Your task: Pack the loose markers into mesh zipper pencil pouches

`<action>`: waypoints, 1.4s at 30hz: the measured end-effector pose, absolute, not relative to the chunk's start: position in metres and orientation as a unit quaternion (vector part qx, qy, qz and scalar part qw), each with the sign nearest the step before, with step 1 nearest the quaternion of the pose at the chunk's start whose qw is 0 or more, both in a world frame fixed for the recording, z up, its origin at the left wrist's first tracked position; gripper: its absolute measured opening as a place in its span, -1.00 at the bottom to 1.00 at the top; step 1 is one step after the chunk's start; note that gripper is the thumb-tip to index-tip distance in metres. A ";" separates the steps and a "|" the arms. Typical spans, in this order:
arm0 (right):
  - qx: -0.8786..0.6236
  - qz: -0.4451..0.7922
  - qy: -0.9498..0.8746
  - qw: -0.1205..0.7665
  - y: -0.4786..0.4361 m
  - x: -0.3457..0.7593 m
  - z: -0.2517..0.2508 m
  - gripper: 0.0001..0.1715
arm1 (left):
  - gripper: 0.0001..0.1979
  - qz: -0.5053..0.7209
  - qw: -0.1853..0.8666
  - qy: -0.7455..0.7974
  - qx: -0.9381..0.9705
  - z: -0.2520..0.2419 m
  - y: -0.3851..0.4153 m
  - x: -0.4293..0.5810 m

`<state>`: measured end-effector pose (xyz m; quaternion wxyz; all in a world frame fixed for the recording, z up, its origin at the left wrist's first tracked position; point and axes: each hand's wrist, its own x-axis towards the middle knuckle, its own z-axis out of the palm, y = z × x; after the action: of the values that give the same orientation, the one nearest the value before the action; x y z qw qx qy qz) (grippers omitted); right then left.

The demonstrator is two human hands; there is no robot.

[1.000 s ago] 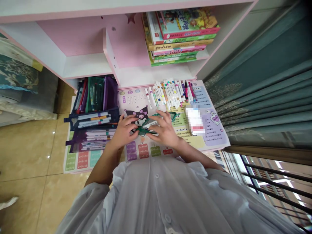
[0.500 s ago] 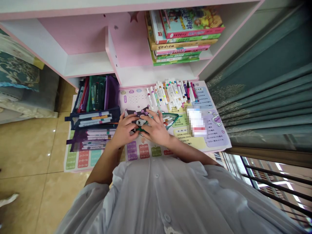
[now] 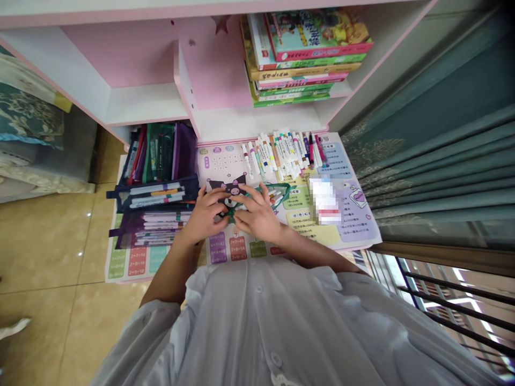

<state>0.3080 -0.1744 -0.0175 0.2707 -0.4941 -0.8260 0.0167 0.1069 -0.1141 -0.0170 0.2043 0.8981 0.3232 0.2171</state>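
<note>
1. A pink-and-white shelf unit (image 3: 140, 102) is standing across the far side.
2. A printed mat (image 3: 317, 236) is lying before it, its near edge showing times tables; "7×7=49" and "7×8=56" are reading clearly.
3. Stacked books (image 3: 309, 61) are resting far right, carrying Chinese lettering.
4. Filled mesh pouches (image 3: 161, 228) are lying left.
5. The left hand (image 3: 205, 217) and right hand (image 3: 259, 214) are meeting near centre; the right was sitting farther right a second ago, so both are now apparently working at one end. Fingertips are seemingly pinching green trim; I cannot tell whether a zip pull is between them.
6. The green pouch (image 3: 287, 187) is lying under the hands, white markers (image 3: 276, 198) showing inside its right end.
7. Loose markers (image 3: 284, 153) are lying beyond, their print too small to read.
</note>
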 end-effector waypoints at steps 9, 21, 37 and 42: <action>-0.552 0.124 -0.773 0.287 -0.176 0.307 -0.014 -0.77 | -0.89 0.231 0.196 0.311 0.901 -0.015 -0.113 0.104; -0.564 0.123 -0.769 0.275 -0.173 0.312 -0.012 -0.78 | -0.86 0.221 0.201 0.325 0.897 -0.011 -0.112 0.104; -0.569 0.135 -0.765 0.271 -0.173 0.318 -0.012 -0.74 | -0.85 0.220 0.196 0.334 0.895 -0.012 -0.112 0.104; -0.571 0.133 -0.764 0.269 -0.173 0.319 -0.012 -0.75 | -0.85 0.224 0.197 0.333 0.895 -0.012 -0.112 0.104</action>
<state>0.3191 -0.1727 -0.0118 0.2690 -0.5707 -0.7643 0.1332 0.1042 -0.1119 -0.0120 0.1968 0.8947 0.3326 0.2240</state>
